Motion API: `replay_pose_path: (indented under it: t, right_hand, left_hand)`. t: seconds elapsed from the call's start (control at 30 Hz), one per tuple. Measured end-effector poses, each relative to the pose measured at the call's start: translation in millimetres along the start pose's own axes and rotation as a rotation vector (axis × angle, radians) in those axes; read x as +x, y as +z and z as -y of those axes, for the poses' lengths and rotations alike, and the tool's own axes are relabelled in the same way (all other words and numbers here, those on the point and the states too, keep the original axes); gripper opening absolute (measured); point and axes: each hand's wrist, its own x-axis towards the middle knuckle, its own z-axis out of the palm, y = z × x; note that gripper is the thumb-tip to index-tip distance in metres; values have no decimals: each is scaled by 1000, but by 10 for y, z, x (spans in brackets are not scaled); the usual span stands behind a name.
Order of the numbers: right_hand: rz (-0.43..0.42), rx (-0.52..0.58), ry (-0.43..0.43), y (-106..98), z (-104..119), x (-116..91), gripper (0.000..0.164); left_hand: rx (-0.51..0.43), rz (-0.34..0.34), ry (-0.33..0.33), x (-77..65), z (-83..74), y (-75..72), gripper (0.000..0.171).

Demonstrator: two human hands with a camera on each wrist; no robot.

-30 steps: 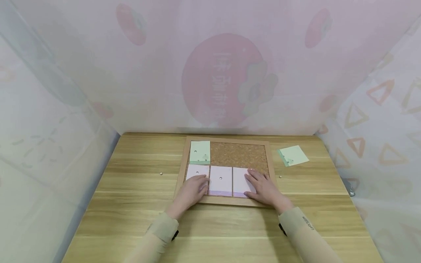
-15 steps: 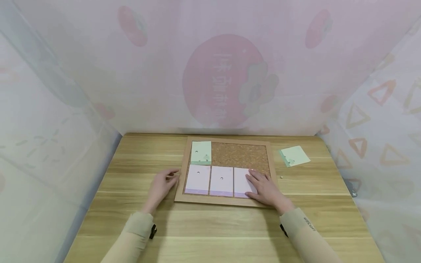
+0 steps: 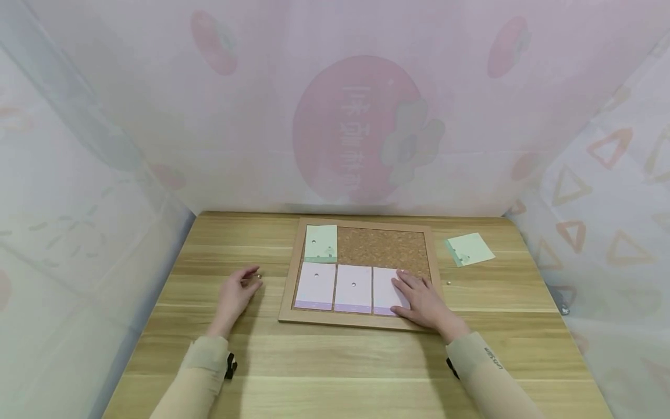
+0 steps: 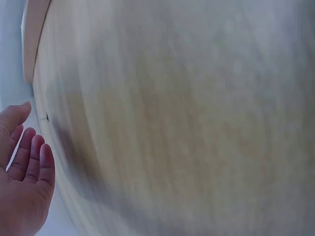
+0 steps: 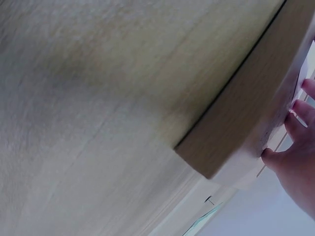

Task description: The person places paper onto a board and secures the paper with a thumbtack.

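My left hand (image 3: 234, 297) hovers just left of the cork board (image 3: 379, 247), fingers relaxed and holding nothing. Its fingertips are close to a small thumbtack (image 3: 259, 276) on the table; the left wrist view shows this thumbtack (image 4: 47, 117) apart from the fingers. With fingers spread, my right hand (image 3: 423, 302) rests on the right-hand purple-edged paper sheet (image 3: 384, 291), covering part of it. Beside that, a middle sheet (image 3: 353, 297) and a left sheet (image 3: 315, 291) each bear a tack head. Above them lies a green sheet (image 3: 321, 243), also with a tack in it.
The board's wooden frame (image 3: 335, 318) is a raised edge on the wood-grain table (image 3: 314, 372). Right of it lie a loose green sheet (image 3: 469, 249) and another thumbtack (image 3: 448, 283). A printed curtain (image 3: 246, 145) closes off the back and both sides.
My left hand has left the left sheet and moved leftward off the board, to the tack on the table. The right hand has stayed on its sheet.
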Motion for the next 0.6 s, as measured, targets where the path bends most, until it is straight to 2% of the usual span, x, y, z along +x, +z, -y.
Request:
replay_pose_path:
  t: [0.23, 0.6]
  right_hand:
    - [1, 3, 4, -10, 6, -2, 72]
    - [-2, -3, 3, -17, 17, -7, 71]
  left_hand:
    - [2, 12, -29, 59, 84, -13, 44]
    - [53, -22, -41, 113, 135, 35, 27]
